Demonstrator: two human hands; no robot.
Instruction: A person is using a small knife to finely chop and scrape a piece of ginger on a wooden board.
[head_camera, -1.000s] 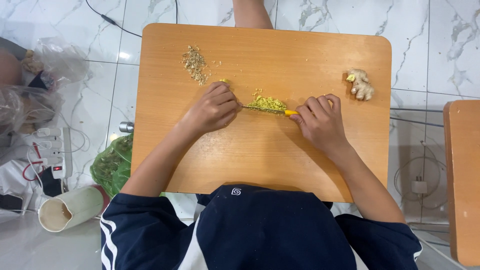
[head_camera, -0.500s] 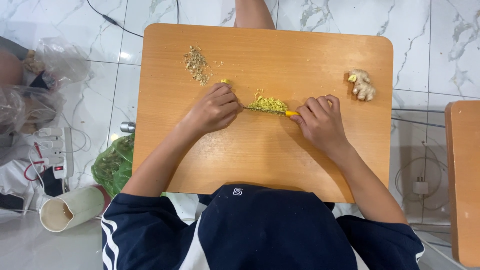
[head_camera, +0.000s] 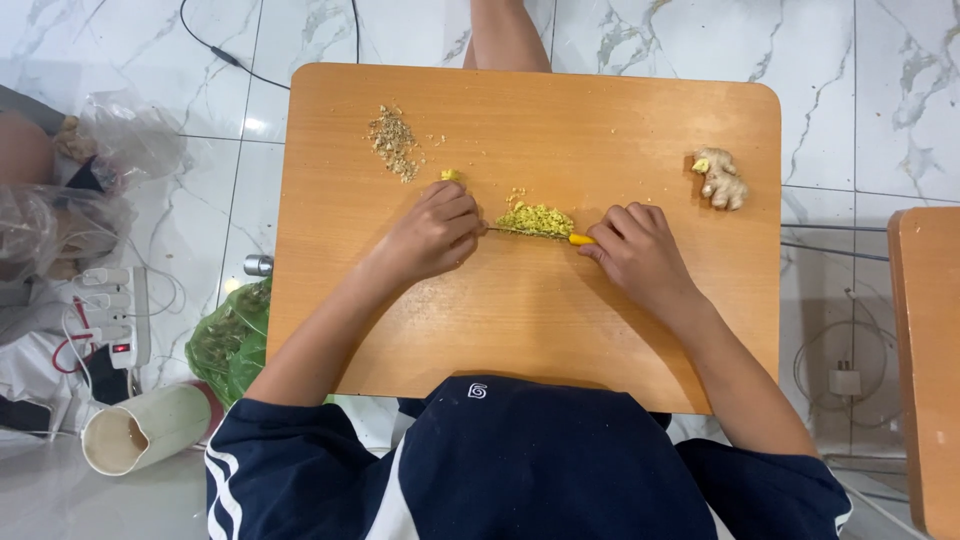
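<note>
Head view: small wooden table (head_camera: 520, 330) over marble floor, seen from above. Right hand (head_camera: 640, 255) closed around yellow knife handle (head_camera: 580, 239), thin blade (head_camera: 500, 230) running left under a minced yellow-green pile (head_camera: 537, 219) at table centre. Left hand (head_camera: 435, 232) curled, fingertips pressing down at blade tip, just beside the pile. Peel scraps (head_camera: 392, 140) heaped at far left, whole ginger root (head_camera: 720, 178) well apart at far right. Green bag (head_camera: 228, 340) and pale jug (head_camera: 140, 428) on floor at left. Risk: left fingertips so near the edge, likely nick if blade rocks or slips; bits could scatter off the pile.
</note>
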